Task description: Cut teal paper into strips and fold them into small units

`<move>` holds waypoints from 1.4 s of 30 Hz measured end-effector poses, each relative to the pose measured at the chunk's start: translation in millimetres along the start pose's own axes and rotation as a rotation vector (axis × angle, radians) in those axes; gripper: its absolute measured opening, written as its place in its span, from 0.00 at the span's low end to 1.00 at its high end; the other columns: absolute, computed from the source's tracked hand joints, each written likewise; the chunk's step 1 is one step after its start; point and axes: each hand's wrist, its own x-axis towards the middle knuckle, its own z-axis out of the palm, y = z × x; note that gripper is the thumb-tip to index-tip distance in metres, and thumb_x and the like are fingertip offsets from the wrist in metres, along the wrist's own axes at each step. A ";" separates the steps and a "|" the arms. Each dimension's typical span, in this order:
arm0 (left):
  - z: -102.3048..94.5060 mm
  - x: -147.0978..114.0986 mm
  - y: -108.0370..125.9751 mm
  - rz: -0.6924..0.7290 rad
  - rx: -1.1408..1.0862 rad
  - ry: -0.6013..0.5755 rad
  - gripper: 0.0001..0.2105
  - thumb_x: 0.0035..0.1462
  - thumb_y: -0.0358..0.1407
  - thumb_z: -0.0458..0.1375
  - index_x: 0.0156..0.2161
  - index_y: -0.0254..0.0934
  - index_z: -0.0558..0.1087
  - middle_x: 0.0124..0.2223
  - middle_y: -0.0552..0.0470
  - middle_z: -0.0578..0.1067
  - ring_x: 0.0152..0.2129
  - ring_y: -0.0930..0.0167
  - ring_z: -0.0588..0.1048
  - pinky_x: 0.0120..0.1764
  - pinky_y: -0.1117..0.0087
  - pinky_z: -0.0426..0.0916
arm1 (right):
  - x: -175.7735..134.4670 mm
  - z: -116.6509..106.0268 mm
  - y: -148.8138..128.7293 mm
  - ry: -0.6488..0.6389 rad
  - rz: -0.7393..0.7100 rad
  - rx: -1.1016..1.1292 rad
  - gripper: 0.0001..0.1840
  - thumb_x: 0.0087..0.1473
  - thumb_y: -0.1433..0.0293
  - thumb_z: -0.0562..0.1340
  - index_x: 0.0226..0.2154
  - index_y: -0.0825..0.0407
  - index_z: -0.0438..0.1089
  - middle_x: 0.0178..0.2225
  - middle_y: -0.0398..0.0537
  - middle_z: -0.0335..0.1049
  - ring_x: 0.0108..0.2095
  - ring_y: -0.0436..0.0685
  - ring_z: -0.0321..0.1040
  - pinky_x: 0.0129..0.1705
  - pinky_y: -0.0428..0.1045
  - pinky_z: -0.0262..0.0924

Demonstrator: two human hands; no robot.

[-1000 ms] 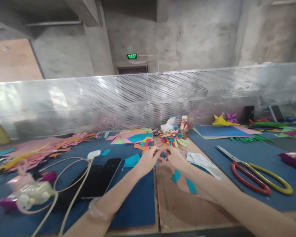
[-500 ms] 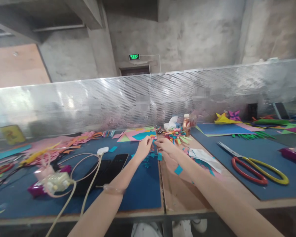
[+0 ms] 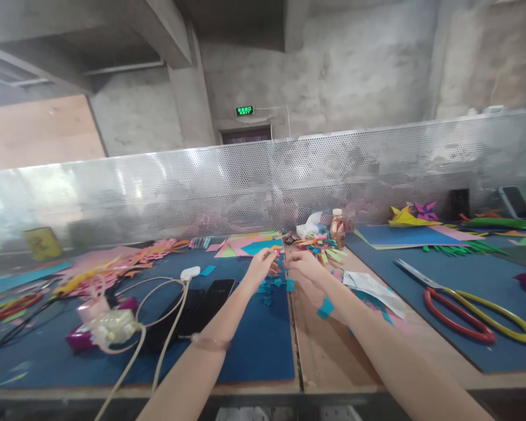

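My left hand [image 3: 262,266] is over the middle of the table, its thumb and fingertips pinched together. Close beside it my right hand [image 3: 307,265] also has its fingers closed, with a small gap between the two hands. Anything in either pinch is too small to make out. Below the left hand lie small blue paper pieces [image 3: 269,285] on a dark blue mat [image 3: 263,345]. A blue paper square [image 3: 290,285] sits under the right hand, and another blue scrap [image 3: 325,307] lies by the right forearm. Behind the hands are stacked coloured paper sheets [image 3: 232,246].
Large scissors [image 3: 460,310] with red and yellow handles lie at right. Left of my arm are a black phone [image 3: 208,307], a white charger with cables [image 3: 190,273] and a purple pack [image 3: 81,338]. A bottle [image 3: 337,228] stands at the back, before a perforated metal screen [image 3: 179,193].
My hands have come slightly apart; before, their fingertips were nearly together. The camera view has shifted, so the table's things appear a little lower and further right.
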 end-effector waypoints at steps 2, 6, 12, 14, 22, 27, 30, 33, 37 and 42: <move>-3.1 1.5 -1.6 -0.019 -0.012 -0.003 0.12 0.53 0.43 0.46 0.32 0.35 0.64 0.22 0.54 0.69 0.19 0.74 0.71 0.21 0.75 0.64 | 1.4 3.1 0.1 0.012 -0.013 -0.011 0.10 0.51 0.68 0.57 0.27 0.58 0.66 0.28 0.43 0.67 0.30 0.50 0.65 0.34 0.49 0.60; -7.4 4.7 -5.3 -0.042 0.003 -0.039 0.12 0.49 0.42 0.52 0.30 0.33 0.67 0.19 0.54 0.69 0.18 0.73 0.71 0.16 0.78 0.59 | 2.4 11.8 2.5 0.026 -0.033 -0.016 0.10 0.52 0.67 0.57 0.27 0.59 0.66 0.27 0.42 0.67 0.29 0.49 0.65 0.32 0.48 0.61; -12.7 4.1 -7.6 -0.029 0.016 -0.103 0.14 0.46 0.44 0.54 0.29 0.33 0.69 0.21 0.53 0.70 0.18 0.74 0.70 0.18 0.78 0.59 | 0.9 16.9 5.4 0.044 -0.059 0.010 0.11 0.51 0.67 0.57 0.25 0.58 0.66 0.25 0.41 0.66 0.27 0.49 0.64 0.32 0.48 0.60; -14.5 3.6 -7.9 -0.010 0.018 -0.094 0.14 0.45 0.44 0.55 0.29 0.33 0.69 0.20 0.54 0.70 0.17 0.75 0.69 0.18 0.78 0.59 | 1.0 18.8 6.2 0.041 -0.054 0.029 0.11 0.52 0.67 0.57 0.25 0.58 0.66 0.24 0.40 0.65 0.26 0.48 0.64 0.31 0.47 0.60; -11.8 6.1 -7.1 -0.018 -0.040 -0.086 0.14 0.44 0.44 0.56 0.28 0.33 0.70 0.19 0.55 0.69 0.16 0.76 0.67 0.18 0.78 0.58 | 2.0 15.8 8.2 0.051 -0.051 0.083 0.10 0.52 0.68 0.57 0.26 0.58 0.66 0.26 0.41 0.66 0.28 0.49 0.64 0.33 0.48 0.60; -11.5 4.5 -4.6 -0.038 -0.114 -0.111 0.13 0.42 0.42 0.59 0.28 0.33 0.70 0.21 0.54 0.70 0.17 0.76 0.68 0.19 0.77 0.60 | 3.1 11.9 9.2 0.056 -0.052 0.118 0.10 0.51 0.68 0.57 0.27 0.58 0.66 0.26 0.42 0.67 0.28 0.49 0.65 0.33 0.48 0.61; -14.0 3.9 -6.3 -0.064 -0.154 -0.072 0.12 0.41 0.41 0.60 0.28 0.33 0.70 0.22 0.54 0.70 0.17 0.77 0.68 0.19 0.78 0.60 | 4.4 16.2 9.4 0.051 -0.038 0.148 0.10 0.52 0.67 0.57 0.29 0.59 0.67 0.25 0.42 0.67 0.25 0.48 0.65 0.30 0.47 0.61; -16.6 4.9 -9.0 -0.100 -0.191 -0.021 0.12 0.41 0.41 0.60 0.28 0.33 0.70 0.23 0.53 0.71 0.19 0.76 0.69 0.19 0.78 0.59 | 5.5 19.5 8.8 0.068 -0.044 0.173 0.12 0.51 0.66 0.56 0.32 0.58 0.67 0.27 0.45 0.69 0.26 0.49 0.66 0.29 0.47 0.62; -18.0 6.8 -10.6 -0.129 -0.222 0.012 0.13 0.42 0.41 0.60 0.30 0.32 0.69 0.25 0.52 0.71 0.19 0.76 0.70 0.19 0.78 0.58 | 5.4 18.5 8.7 0.142 -0.072 0.165 0.17 0.52 0.62 0.51 0.33 0.57 0.68 0.30 0.49 0.71 0.28 0.52 0.67 0.28 0.46 0.62; -16.5 6.7 -11.7 -0.132 -0.215 0.002 0.11 0.49 0.38 0.56 0.33 0.31 0.68 0.27 0.53 0.70 0.21 0.77 0.69 0.20 0.77 0.61 | 1.5 16.9 7.6 0.241 -0.123 0.059 0.16 0.53 0.64 0.49 0.35 0.56 0.67 0.32 0.50 0.70 0.28 0.52 0.67 0.29 0.46 0.63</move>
